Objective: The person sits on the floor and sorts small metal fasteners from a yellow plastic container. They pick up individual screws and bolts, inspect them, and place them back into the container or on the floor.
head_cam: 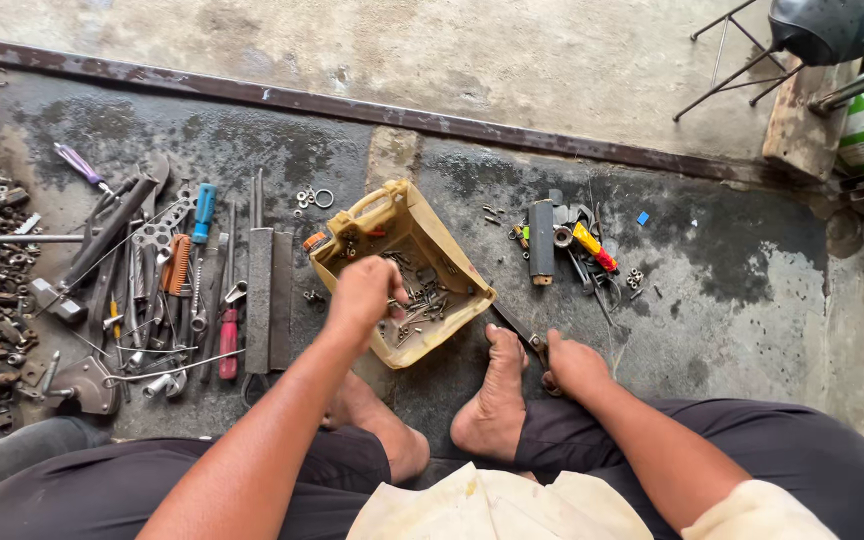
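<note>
Your left hand pinching among screws may tip the tilted yellow tray, spilling them rightward toward your right hand, which is curled on a dark tool.

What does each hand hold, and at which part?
The left hand reaches into the yellow tray among small screws; any hold is hidden. The right hand grips a dark tool at its near end.

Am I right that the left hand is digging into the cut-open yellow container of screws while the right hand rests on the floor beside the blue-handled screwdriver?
Not quite. In the head view the right hand rests by a dark flat tool near the foot; the blue-handled screwdriver lies far left. The left hand is in the yellow container.
</note>
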